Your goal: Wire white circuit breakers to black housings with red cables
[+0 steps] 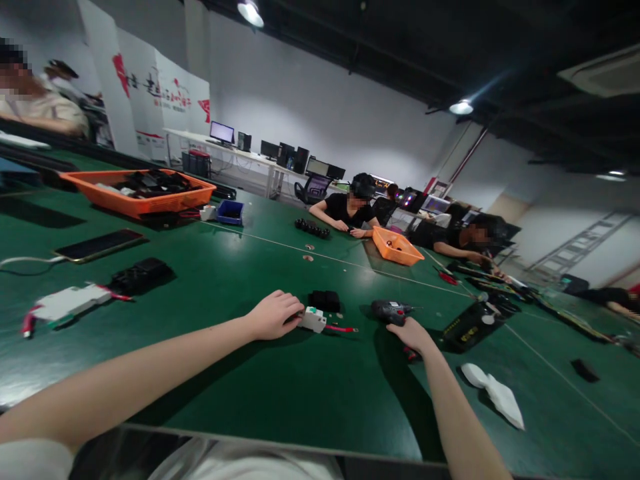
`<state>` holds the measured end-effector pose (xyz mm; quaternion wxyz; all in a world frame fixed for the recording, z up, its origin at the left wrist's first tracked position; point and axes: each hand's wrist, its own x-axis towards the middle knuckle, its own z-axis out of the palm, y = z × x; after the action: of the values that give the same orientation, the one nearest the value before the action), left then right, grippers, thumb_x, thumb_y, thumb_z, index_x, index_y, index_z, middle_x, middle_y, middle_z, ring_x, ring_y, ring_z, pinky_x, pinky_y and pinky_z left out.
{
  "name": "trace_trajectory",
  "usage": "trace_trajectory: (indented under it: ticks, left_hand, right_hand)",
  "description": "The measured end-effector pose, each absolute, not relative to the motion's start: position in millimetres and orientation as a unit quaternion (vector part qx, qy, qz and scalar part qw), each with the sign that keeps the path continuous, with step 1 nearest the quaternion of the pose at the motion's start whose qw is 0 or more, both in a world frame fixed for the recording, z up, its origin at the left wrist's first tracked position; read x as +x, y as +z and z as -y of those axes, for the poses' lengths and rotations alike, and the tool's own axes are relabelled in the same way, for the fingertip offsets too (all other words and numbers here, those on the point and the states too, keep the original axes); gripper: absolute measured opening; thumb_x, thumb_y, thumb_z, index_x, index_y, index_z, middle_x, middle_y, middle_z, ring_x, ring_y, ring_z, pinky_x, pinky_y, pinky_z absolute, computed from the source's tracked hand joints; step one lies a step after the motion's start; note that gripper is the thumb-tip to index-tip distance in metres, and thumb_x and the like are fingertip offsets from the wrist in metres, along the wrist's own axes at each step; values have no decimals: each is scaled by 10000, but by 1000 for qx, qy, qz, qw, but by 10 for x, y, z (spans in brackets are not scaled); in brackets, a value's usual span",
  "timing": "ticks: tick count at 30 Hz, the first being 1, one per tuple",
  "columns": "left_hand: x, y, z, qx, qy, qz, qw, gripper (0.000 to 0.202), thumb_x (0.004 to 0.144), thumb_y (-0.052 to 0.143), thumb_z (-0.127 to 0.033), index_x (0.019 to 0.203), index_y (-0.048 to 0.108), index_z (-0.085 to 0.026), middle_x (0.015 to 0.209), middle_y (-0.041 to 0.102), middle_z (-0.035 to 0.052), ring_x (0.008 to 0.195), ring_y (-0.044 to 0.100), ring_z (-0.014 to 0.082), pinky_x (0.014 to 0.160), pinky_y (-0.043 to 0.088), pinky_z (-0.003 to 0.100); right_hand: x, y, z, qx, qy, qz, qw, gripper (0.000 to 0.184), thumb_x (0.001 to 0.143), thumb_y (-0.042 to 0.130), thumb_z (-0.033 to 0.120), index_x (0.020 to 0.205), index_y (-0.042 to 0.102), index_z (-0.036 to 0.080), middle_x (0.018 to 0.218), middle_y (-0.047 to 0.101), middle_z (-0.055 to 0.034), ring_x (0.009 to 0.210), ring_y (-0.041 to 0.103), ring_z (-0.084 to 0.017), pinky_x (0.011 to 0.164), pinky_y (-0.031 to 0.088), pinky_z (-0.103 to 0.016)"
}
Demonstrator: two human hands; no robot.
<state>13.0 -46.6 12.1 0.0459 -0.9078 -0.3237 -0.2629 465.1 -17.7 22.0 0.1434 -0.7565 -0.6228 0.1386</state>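
Observation:
My left hand [276,315] is closed round the left end of a white circuit breaker [315,320] lying on the green table; my fingers hide that end. A short red wire [343,329] with a metal lug sticks out to its right. Just behind the breaker sits a black plastic block [324,301]. My right hand [411,335] grips the handle of a cordless drill [389,310], whose thin bit points to the right. Further left lie another group of white breakers [73,301] with red wires and a black part [143,275].
An orange tray [145,208] of black parts and a blue bin [231,213] stand far left, behind a phone [100,245]. Right of the drill are a black container [477,323] and a white wrapped thing [500,395]. Co-workers sit across by another orange tray [395,253].

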Motion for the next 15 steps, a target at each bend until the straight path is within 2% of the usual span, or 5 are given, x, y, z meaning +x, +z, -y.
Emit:
trace_trajectory:
  ticks: [5, 9, 13, 15]
  left_hand:
    - [96, 84, 465, -904, -281, 321, 32, 175, 922, 554, -302, 1071, 627, -248, 1026, 693, 35, 950, 641, 185, 839, 453, 340]
    - [78, 87, 487, -901, -287, 323, 33, 159, 917, 564, -298, 1057, 625, -253, 1013, 698, 27, 926, 639, 184, 817, 452, 331]
    - [67, 97, 500, -902, -281, 325, 30, 154, 923, 551, -303, 1048, 624, -253, 999, 695, 29, 913, 634, 187, 807, 447, 328]
    - [63, 92, 494, -901, -282, 329, 32, 161, 922, 548, -307, 1051, 625, -249, 1000, 690, 39, 917, 631, 192, 793, 444, 325]
  right_hand:
    - [4508, 330, 224, -715, 172, 657, 167, 308, 767, 661, 436, 871, 684, 147, 726, 731, -66, 658, 695, -244, 569, 523, -324]
    - [4367, 350, 218, -680, 184, 683, 193, 318, 773, 648, 457, 859, 672, 152, 727, 720, -50, 660, 686, -241, 575, 534, -339]
    - [4134, 479, 275, -645, 220, 670, 294, 373, 778, 637, 543, 851, 645, 177, 643, 647, -18, 583, 619, -222, 497, 493, -322]
    - [3981, 627, 378, -615, 260, 653, 357, 413, 774, 653, 552, 942, 647, 175, 716, 660, -45, 606, 615, -223, 515, 497, -324]
